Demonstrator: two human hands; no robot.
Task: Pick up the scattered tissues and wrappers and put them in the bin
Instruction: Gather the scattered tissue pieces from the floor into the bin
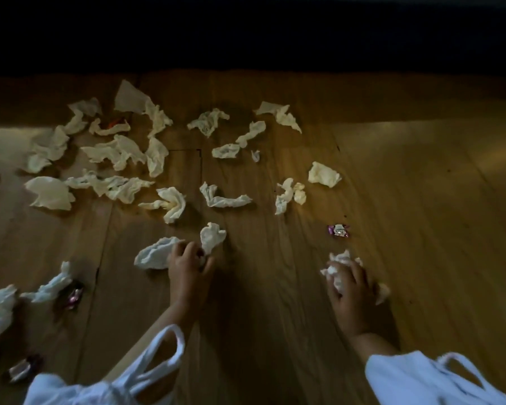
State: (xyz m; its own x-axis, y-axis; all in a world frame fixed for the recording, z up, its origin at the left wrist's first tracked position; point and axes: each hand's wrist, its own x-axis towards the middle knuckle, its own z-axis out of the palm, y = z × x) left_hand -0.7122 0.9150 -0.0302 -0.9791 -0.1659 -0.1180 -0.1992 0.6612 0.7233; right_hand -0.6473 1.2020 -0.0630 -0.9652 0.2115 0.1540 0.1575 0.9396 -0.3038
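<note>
Two hands: left hand (189,268) fingers (187,249) curled, pinching a crumpled tissue (213,237); right hand (352,287) fingers curled round a tissue wad (337,271).

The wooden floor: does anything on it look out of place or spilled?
Yes. Crumpled tissues lie scattered all over the floor, with shiny wrappers among them. The left hand and right hand each grip a tissue. No bin is in view.
</note>
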